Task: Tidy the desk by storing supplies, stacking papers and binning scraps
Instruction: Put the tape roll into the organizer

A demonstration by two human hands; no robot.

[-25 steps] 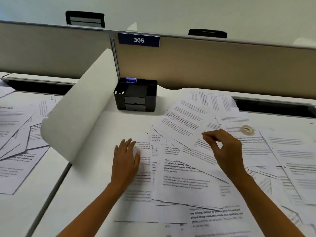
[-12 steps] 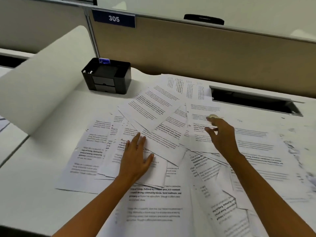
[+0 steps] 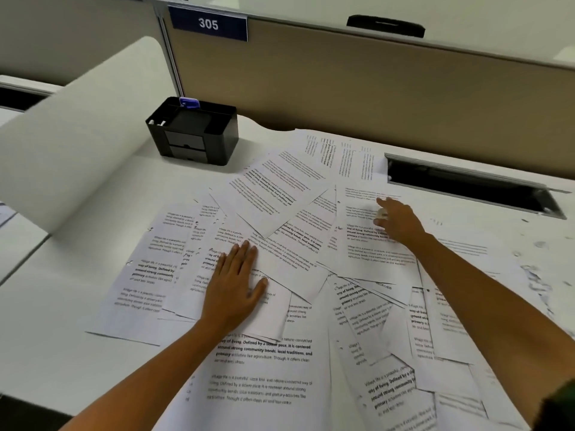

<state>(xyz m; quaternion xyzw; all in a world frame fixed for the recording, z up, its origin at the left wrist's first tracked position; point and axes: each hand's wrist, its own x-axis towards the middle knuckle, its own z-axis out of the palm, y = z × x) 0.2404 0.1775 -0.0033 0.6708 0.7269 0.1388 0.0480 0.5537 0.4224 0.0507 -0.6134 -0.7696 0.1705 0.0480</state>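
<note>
A: Nearest us, what do we log?
B: Printed papers, strewn over the white desk. They overlap at all angles from the near edge out past the middle.

A: Left hand?
B: We see the left hand lying palm down on the sheets left of centre. Its fingers are straight and close together, with the thumb spread to the side. It presses flat and grips nothing.

A: Farther out, the right hand?
B: The right hand is stretched over a sheet at the far right of the spread. The forefinger points forward with the thumb below it, the two partly parted. A small pale object shows between them, blurred. We cannot tell whether they pinch it or only touch it.

A: Scraps?
B: Small scraps lie on the bare desk to the right of that forearm.

A: Beyond?
B: A black organiser stands at far left, apart from the papers, with a blue item in its back compartment. At far right we note a dark cable slot. Behind everything runs the beige partition, which carries a sign reading 305.
</note>
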